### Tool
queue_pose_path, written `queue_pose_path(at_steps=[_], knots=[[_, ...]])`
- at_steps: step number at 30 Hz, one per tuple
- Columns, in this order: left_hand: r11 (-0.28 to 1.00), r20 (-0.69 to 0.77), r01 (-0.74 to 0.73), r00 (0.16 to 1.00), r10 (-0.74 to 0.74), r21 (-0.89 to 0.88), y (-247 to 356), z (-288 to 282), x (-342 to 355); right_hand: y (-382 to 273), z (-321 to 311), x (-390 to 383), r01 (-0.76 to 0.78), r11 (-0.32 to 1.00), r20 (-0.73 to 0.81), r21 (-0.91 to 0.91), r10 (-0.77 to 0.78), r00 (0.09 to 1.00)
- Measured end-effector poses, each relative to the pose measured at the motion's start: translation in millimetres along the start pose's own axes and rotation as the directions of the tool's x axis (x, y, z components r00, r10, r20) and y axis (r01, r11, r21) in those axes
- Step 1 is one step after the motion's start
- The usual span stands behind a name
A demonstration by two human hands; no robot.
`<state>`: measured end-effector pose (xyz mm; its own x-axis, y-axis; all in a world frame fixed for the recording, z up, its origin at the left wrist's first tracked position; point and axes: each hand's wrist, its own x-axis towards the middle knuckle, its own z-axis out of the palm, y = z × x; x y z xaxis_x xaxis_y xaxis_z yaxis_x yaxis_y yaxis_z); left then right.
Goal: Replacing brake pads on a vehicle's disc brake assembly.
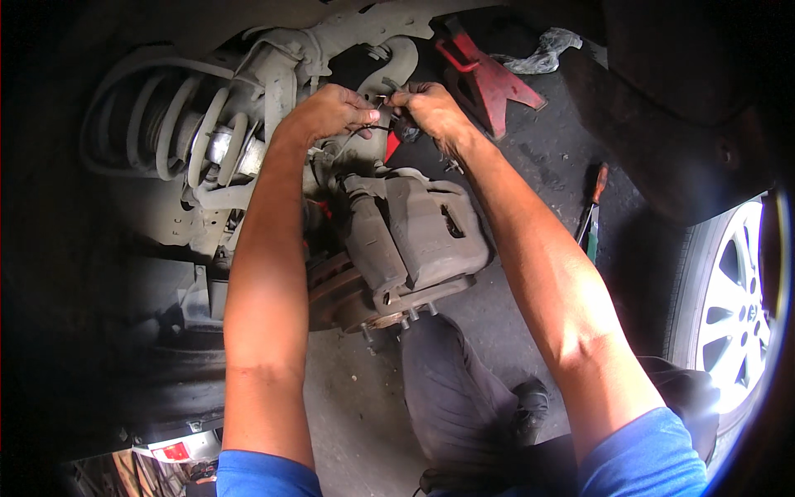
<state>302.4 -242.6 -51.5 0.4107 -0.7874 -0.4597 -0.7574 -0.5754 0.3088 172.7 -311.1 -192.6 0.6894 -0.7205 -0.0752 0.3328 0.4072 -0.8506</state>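
Both my hands are raised at the far side of the brake assembly, fingertips close together. My left hand [341, 113] is pinched, with a thin dark cable [380, 127] at its fingertips. My right hand [429, 109] is pinched too, on something small that I cannot make out. Just nearer than the hands sits a dusty brake caliper [431, 236], mounted over the brake disc [331, 294]. Bare wheel studs [412, 315] stick out from the hub. Behind my fingers a curved, dusty suspension arm [402, 62] rises.
A coil spring [170, 124] around a shock absorber stands left. At the back are a red jack stand [497, 87] and crumpled clear plastic [546, 51]. A screwdriver [600, 184] and a green-handled tool [592, 240] lie right, near a wheel [729, 298]. My leg [451, 398] is below the caliper.
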Motion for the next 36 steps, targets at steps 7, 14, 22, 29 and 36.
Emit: queue_pose_path(at_steps=[7,14,22,29,36], knots=[[0.985,0.052,-0.096,0.993,0.105,-0.146,2.9,-6.7,3.8,3.1,-3.6,-1.6,0.083,0.996,0.05,-0.029,-0.082,0.995],[0.997,0.152,-0.049,0.988,0.04,0.057,4.4,-3.0,-6.7,4.4,-15.3,-0.2,0.093,0.993,0.103,-0.075,-0.085,0.991],[0.999,0.15,-0.041,0.988,0.036,0.029,-3.5,-6.4,1.5,10.2,-12.4,1.4,0.066,0.998,0.133,-0.004,-0.064,0.989],[0.999,0.173,-0.024,0.984,0.032,-0.047,0.0,-7.1,-1.5,4.9,-14.3,-3.1,0.081,0.996,0.171,0.03,-0.084,0.982],[1.0,0.122,0.003,0.993,0.0,-0.027,3.5,-4.2,-1.1,1.2,-12.0,-4.9,0.067,0.997,0.177,0.031,-0.071,0.982]])
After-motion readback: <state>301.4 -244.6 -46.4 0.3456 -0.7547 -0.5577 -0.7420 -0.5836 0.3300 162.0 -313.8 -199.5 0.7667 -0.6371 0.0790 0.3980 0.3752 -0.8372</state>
